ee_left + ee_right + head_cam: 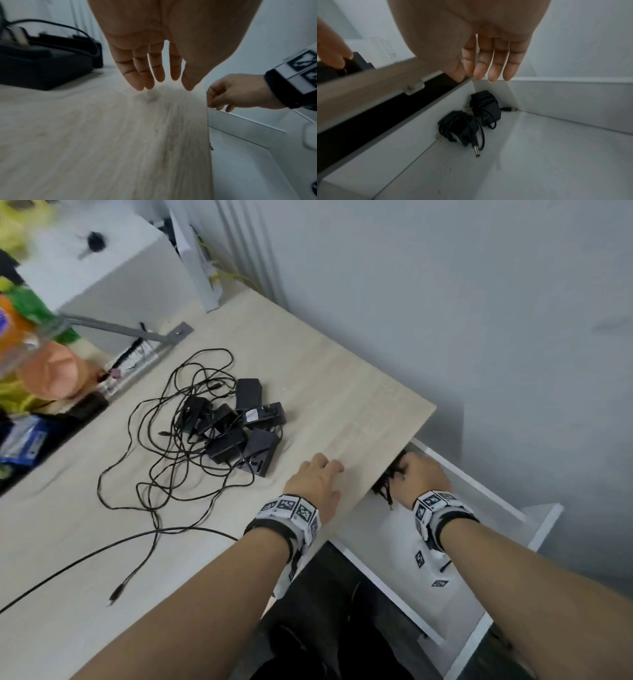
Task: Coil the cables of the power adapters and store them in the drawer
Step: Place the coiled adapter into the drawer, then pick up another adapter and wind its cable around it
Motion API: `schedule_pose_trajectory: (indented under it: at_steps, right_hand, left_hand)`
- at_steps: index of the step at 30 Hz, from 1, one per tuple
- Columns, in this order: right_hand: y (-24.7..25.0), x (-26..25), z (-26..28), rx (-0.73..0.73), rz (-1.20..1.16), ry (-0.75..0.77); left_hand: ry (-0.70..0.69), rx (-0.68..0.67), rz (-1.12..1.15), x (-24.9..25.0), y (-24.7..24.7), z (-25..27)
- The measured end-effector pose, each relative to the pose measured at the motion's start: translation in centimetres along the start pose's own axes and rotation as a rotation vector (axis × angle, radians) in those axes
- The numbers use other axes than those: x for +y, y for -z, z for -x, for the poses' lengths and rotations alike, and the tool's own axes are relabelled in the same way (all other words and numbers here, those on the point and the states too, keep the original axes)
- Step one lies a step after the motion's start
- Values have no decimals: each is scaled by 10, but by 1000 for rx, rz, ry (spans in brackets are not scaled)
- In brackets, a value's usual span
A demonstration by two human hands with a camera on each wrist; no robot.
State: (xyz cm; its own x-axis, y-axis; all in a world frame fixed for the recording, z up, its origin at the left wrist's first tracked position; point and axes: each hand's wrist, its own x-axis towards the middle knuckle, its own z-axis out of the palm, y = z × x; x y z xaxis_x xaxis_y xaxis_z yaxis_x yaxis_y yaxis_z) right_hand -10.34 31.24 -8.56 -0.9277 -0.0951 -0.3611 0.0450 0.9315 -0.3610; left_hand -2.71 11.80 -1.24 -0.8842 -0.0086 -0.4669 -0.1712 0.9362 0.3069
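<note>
A light wooden desk (342,378) stands against a pale grey wall (479,302). At its far left edge sit a blurred orange bottle (17,337), a blue packet (24,436) and a grey metal bracket (137,332).

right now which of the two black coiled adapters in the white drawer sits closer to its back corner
The black coiled adapter tucked against the white drawer's back corner; the other black adapter lies nearer the camera, its barrel plug pointing forward.

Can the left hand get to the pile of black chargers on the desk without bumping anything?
Probably yes. The left hand is open over bare desk, holding nothing, and the pile of adapters lies just beyond its fingers with nothing between. Only loose cables trail around the pile.
</note>
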Motion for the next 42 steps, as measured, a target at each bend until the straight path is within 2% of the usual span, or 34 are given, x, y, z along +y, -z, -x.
schedule_pose_trajectory:
  at_steps: [5, 10, 14, 18, 22, 25, 28, 30, 31, 34, 36, 39, 42]
  right_hand:
    - [30, -39, 6, 62, -22, 35]
    - [32, -104, 5, 49, -47, 232]
    - [22, -159, 5, 23, -58, 386]
    - [12, -205, -1, -37, -84, 401]
    - [-1, -228, -10, -165, -187, 219]
    - [-6, -230, -12, -103, -329, 140]
    - [-4, -236, -9, 16, -358, 206]
    - [2, -242, -6, 9, -332, 306]
    - [5, -245, -3, -55, -320, 366]
    - [13, -253, 7, -382, -204, 528]
    - [17, -257, 11, -464, -66, 591]
    - [26, -258, 10, -417, -43, 575]
    - [33, -256, -3, -188, -45, 511]
  left_hand:
    - [70, 67, 23, -29, 13, 18]
    - [121, 160, 48, -67, 23, 38]
    - [119, 355, 72, -103, 36, 50]
    - [137, 476, 99, -140, 49, 54]
    - [159, 447, 109, -160, 57, 46]
    - [189, 368, 201, -162, 58, 41]
    - [198, 308, 253, -165, 59, 35]
    - [213, 311, 290, -166, 64, 32]
    - [212, 329, 313, -166, 68, 31]
    - [164, 343, 348, -170, 76, 27]
    - [128, 279, 251, -175, 76, 24]
    - [90, 189, 77, -185, 72, 25]
    - [60, 116, -37, -194, 65, 32]
